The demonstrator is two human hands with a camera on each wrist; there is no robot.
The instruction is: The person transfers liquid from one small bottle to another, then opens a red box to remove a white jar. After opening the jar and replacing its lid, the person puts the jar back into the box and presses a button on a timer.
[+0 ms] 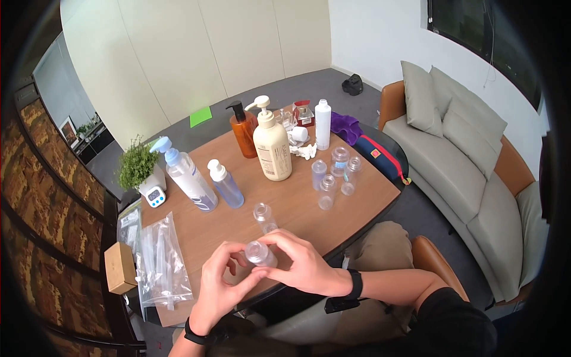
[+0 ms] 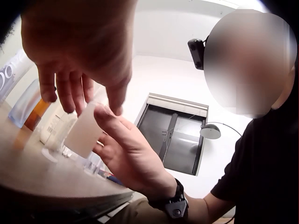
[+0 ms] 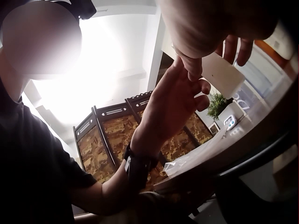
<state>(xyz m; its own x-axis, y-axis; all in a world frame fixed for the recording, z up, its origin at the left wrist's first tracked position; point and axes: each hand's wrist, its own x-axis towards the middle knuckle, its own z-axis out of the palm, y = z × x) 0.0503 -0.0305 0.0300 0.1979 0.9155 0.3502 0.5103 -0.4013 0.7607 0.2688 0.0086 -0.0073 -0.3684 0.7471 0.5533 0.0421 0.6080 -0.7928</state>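
Note:
Both hands meet around a small clear plastic bottle (image 1: 260, 254) with an uncapped neck, held up near the table's front edge. My right hand (image 1: 303, 265) has its thumb and index finger curled about the bottle's right side. From the other side my left hand (image 1: 223, 276) pinches it, index fingertip at the upper edge and thumb low against it. The left wrist view shows the bottle's body (image 2: 84, 133) as cloudy white. Just behind the hands another clear bottle (image 1: 263, 215) stands uncapped.
Several small clear bottles (image 1: 327, 191) stand to the right. Pump bottles, including a cream one (image 1: 272, 152) and a blue one (image 1: 227, 185), line the back. A plastic bag (image 1: 162, 262), a timer (image 1: 155, 196), a potted plant (image 1: 138, 166) and a cardboard box (image 1: 120, 268) are left.

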